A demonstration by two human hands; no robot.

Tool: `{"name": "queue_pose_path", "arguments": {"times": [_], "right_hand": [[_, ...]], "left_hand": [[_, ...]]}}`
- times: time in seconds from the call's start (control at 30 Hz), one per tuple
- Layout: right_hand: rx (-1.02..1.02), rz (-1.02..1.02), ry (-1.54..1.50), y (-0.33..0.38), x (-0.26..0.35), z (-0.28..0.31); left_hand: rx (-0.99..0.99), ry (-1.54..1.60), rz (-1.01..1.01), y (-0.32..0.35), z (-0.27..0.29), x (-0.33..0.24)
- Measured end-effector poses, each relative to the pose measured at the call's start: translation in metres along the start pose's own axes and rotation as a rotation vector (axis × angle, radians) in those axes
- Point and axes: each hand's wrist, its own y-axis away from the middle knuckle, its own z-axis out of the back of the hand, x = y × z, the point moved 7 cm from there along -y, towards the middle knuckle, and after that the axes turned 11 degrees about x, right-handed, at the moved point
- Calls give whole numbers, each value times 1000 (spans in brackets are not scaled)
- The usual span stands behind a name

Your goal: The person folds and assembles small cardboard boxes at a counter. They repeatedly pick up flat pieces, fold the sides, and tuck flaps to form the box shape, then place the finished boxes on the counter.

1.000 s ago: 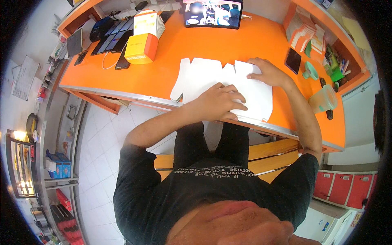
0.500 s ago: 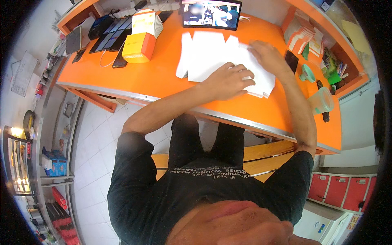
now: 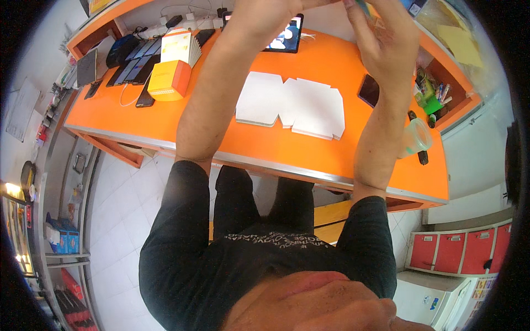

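Note:
Both my arms reach up across the desk to the top of the head view. My left hand [image 3: 273, 12] is cut off by the upper edge, so its fingers hardly show. My right hand [image 3: 389, 47] is close beside it, thumb stretched toward the left hand. A small teal thing [image 3: 362, 6] shows between the right thumb and fingers, too cut off to name. Below my hands, white die-cut cardboard sheets [image 3: 292, 105] lie flat on the orange desk [image 3: 221, 132], stacked, with notched edges. Neither hand touches them.
A yellow and orange box [image 3: 168, 80], several phones [image 3: 132, 69] and a small screen [image 3: 287, 38] stand farther back. A dark phone [image 3: 369, 91] and a translucent green cup [image 3: 415, 138] are on the right. The desk has a metal front edge [image 3: 248, 165].
Both hands have left the white sheets and risen to the top of the view. The sheets now lie uncovered. The whole view has shifted slightly.

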Motion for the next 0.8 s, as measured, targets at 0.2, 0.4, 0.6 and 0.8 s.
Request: {"name": "queue_pose_path", "arguments": {"times": [0.2, 0.4, 0.6, 0.8], "right_hand": [[-254, -313, -606, 21, -21, 13], [-350, -118, -230, 14, -6, 5], [-403, -10, 23, 18, 11, 5], [-256, 70, 9, 6, 19, 2]], "left_hand": [[-122, -479, -115, 3, -1, -24], [-103, -590, -178, 7, 4, -3], [-97, -569, -206, 28, 15, -4], [-51, -492, -186, 28, 52, 6]]}}
